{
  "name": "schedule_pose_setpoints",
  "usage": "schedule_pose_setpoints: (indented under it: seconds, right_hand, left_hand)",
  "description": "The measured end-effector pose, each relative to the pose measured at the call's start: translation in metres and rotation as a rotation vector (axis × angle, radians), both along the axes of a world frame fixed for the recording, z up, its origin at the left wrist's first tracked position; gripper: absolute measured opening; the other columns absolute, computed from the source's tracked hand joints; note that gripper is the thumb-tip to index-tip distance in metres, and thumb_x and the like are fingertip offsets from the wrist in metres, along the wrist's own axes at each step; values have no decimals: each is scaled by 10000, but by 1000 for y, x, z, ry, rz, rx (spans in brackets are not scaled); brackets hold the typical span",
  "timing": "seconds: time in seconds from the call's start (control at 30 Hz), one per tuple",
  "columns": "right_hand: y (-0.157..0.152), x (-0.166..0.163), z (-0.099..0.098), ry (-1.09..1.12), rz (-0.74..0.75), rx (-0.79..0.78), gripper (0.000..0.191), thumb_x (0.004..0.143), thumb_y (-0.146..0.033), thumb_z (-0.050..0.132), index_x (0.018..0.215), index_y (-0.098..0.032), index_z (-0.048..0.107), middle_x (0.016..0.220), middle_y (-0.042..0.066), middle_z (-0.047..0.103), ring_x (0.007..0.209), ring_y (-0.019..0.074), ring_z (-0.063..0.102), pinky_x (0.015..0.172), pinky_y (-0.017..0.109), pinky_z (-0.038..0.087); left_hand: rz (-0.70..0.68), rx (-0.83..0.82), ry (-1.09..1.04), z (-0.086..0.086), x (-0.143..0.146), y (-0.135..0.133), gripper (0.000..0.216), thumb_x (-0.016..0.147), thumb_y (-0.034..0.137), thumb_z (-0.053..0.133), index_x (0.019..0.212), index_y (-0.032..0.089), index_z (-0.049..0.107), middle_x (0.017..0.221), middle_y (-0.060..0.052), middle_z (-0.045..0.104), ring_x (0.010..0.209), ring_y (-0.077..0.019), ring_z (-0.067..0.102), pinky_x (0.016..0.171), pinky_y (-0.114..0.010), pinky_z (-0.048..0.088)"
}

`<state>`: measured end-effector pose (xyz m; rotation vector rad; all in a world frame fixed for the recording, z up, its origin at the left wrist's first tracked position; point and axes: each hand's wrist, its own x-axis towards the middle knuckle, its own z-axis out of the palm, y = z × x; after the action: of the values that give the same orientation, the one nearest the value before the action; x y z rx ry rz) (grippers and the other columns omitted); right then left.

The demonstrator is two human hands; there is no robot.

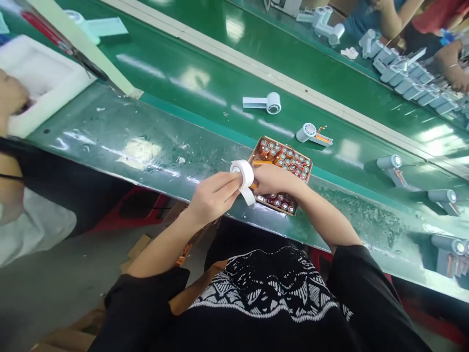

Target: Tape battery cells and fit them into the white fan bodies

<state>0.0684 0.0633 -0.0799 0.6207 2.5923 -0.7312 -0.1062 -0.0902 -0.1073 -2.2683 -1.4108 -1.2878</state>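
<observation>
My left hand (pixel 214 198) is closed around a white fan-shaped plastic housing (pixel 247 175), a round ring with a short flat handle pointing down. Right beside it, my right hand (pixel 273 179) has its fingers curled together on an orange battery (pixel 253 186), close to the ring; its fingertips are partly hidden. Under and behind that hand stands an open cardboard box (pixel 310 171) packed with orange batteries (pixel 289 155) with silver ends and red wires. One orange battery (pixel 262 163) lies sideways on top of the others.
Beyond the worktop (pixel 176 142) runs a green conveyor belt (pixel 205 73) carrying a housing (pixel 273 103), another with an orange battery (pixel 308 131) and several more at right. A white foam box (pixel 54 93) and a person's arm are at left. People sit across the line near piled housings (pixel 410 83).
</observation>
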Motion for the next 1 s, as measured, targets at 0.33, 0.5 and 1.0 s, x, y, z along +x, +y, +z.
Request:
schedule_pose_setpoints:
  seconds: [0.33,0.5,1.0]
  right_hand:
    - [-14,102,25,890,-673,-776,427,982,-575,736,1123,-177,676,901,27,727,783,138,699,721,267,584]
    - [-47,124,26,864,-720,-467,409,1065,-539,651,1303,-206,675,1070,70,772,1011,200,731,888,334,599]
    - [-56,133,30,515,-500,-251,321,1108,-364,562,830,-217,497,723,-53,532,649,107,411,653,271,311]
  left_hand:
    - [-87,-12,206,12,13,5,264,960,-31,642,1156,126,725,1062,-112,792,934,-219,734,859,-366,633]
    - [-241,-90,456,24,35,15,234,1024,49,614,1193,125,757,1143,-102,791,922,-209,687,851,-363,593]
    - [-349,-19,661,32,66,27,159,1027,65,612,999,112,761,898,-52,714,815,-186,601,768,-344,494]
